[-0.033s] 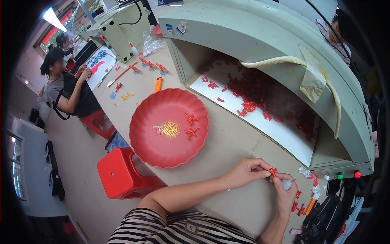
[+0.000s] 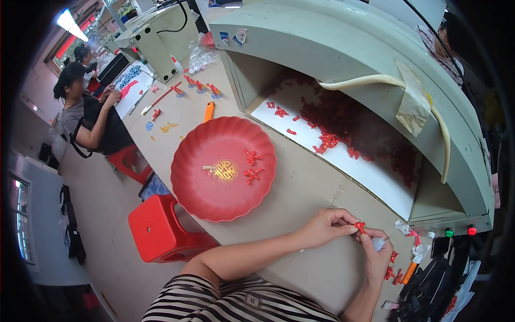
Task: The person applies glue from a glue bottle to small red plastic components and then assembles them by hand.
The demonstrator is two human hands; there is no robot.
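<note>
Cabinet (image 2: 322, 32) beyond both hands, front open: white sheet (image 2: 383, 188) inside carries big heap (image 2: 327, 140) of red pcs, deeper part in shade, strays near the lip. Dragging that sheet could spill strays out over the edge.

Bowl (image 2: 204, 145), left of & beyond L hand, has two red pcs (image 2: 252, 176) plus small pale bit (image 2: 207, 168), otherwise bare. Its rim sits at or poss. past the table edge, can't tell which; L forearm lies near, so an elbow swing could knock it off.

Black bag (image 2: 426, 284), right of R hand: contents hidden. Clear bag (image 2: 203, 58), far off past bowl: contents can't be made out.

L hand (image 2: 333, 222) is narrow, thumb & finger pinching held pc (image 2: 360, 227), which is red & sits btwn the two hands, above the table. R hand (image 2: 377, 256) has pale item (image 2: 379, 244) tucked in its fingers, thumb up against the same pc.

Cutter (image 2: 410, 272), orange, just right of R hand by loose pcs (image 2: 397, 277): a careless sideways reach could nudge them about.

Held pc is tiny & thin-limbed: too hard a squeeze could snap a limb, or a weak pinch drop it. Pale item seems to have a fine tip; a slip could jab L fingers.
</note>
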